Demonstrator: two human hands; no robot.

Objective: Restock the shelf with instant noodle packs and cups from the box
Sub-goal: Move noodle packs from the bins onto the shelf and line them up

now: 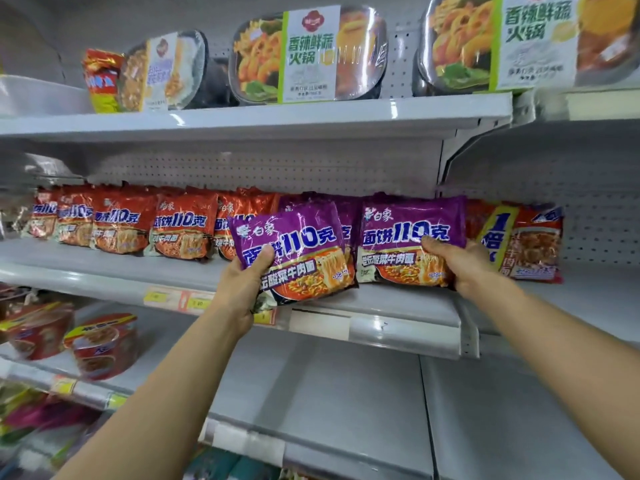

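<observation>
On the middle shelf (381,306) a row of instant noodle packs stands upright against the perforated back panel: five red packs (180,226) to the left, purple packs in the middle, and one red-and-yellow pack (526,244) at the right end. The left hand (242,289) grips one purple pack (294,251) by its lower left corner, thumb on the front and fingers curled behind, holding it tilted at the front edge of the shelf. The right hand (460,261) holds a second purple pack (408,233) that stands on the shelf, its fingers curled round the lower right corner. At least one more purple pack shows behind these two. On the top shelf (277,116) stand three hotpot meal trays (308,53) and one small red bag (100,81). On the lower shelf at left sit two red noodle cups (104,344), blurred.
</observation>
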